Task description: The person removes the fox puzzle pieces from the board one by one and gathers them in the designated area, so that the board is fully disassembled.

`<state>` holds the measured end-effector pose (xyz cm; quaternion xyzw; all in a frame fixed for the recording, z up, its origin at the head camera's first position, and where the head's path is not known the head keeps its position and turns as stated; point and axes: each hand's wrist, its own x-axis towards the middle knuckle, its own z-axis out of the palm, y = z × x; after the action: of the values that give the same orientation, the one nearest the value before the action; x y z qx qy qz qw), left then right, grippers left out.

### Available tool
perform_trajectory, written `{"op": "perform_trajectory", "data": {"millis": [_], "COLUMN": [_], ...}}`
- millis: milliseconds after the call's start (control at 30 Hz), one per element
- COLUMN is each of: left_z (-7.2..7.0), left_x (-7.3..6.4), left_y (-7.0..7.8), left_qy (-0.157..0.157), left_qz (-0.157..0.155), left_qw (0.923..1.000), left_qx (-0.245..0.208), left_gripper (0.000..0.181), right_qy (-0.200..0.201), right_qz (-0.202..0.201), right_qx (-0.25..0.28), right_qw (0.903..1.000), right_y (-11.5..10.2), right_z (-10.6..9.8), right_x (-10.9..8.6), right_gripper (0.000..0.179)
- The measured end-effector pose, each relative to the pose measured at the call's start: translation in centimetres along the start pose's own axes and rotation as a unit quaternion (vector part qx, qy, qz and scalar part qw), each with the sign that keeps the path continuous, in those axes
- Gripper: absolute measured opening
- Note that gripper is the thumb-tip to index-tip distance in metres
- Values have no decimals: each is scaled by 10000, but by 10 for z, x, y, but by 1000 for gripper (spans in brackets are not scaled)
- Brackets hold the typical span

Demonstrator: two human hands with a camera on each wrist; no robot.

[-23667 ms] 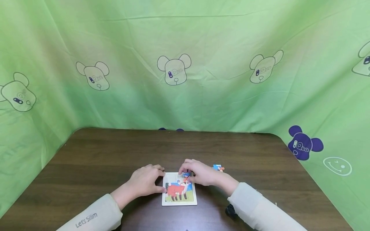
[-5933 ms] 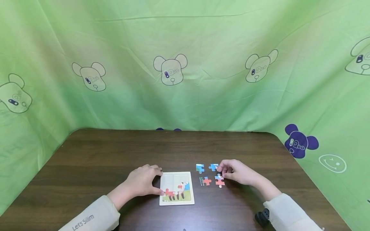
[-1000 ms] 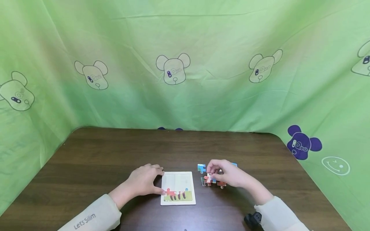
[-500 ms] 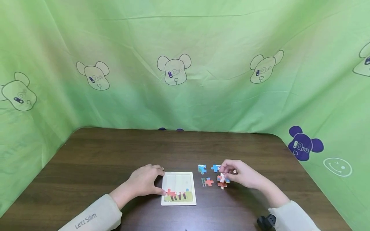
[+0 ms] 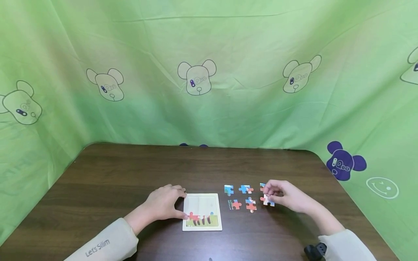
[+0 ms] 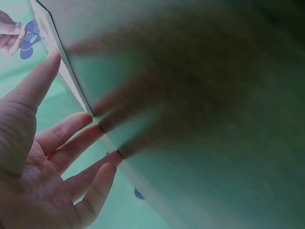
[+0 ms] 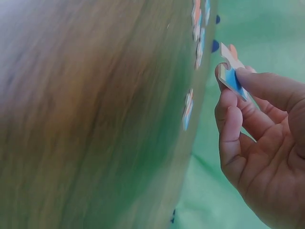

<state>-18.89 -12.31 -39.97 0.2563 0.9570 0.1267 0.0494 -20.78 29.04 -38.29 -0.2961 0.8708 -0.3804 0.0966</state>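
Pinching puzzle piece (image 5: 269,202) in right hand (image 5: 289,195), best lower flat, clear of loose pieces (image 5: 236,204); touching left edge of puzzle tray (image 5: 202,229) with spread, empty left hand (image 5: 163,203).

A creased green cloth backdrop (image 5: 248,40) hangs beyond the table (image 5: 130,170) and along its left and right sides. Dark-outlined cartoon bear heads form a row of 5 across the cloth: a leftmost head (image 5: 23,107) cut by the edge of view, a left head (image 5: 107,88), a central head (image 5: 198,83), a right head (image 5: 296,80) and a rightmost head (image 5: 412,72), also partly cropped. At right, past the table's far corner, appear a solid purple bear head (image 5: 341,165) with pale lettering and a white-outlined smiley (image 5: 382,187). Along the far edge, 2 purple rounded tips (image 5: 204,145) show. The table is dark brown, wood-grained, its far corners rounded.
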Motion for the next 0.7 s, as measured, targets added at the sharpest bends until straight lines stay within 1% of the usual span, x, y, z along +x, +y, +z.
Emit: {"op": "perform_trajectory", "data": {"millis": [133, 367, 700], "left_z": [-1, 0, 1], "left_x": [0, 0, -1], "left_y": [1, 0, 0], "left_qy": [7, 15, 8], "left_qz": [20, 40, 55], "left_qw": [10000, 10000, 10000], "left_qx": [-2, -13, 14], "left_gripper": [62, 62, 62], "right_qy": [-30, -172, -361], "right_qz": [131, 153, 244], "right_qx": [-12, -3, -54], "right_qw": [9999, 9997, 9990], "right_y": [4, 10, 10], "right_z": [-2, -1, 4], "right_x": [-4, -6, -7], "right_gripper": [9, 10, 7]}}
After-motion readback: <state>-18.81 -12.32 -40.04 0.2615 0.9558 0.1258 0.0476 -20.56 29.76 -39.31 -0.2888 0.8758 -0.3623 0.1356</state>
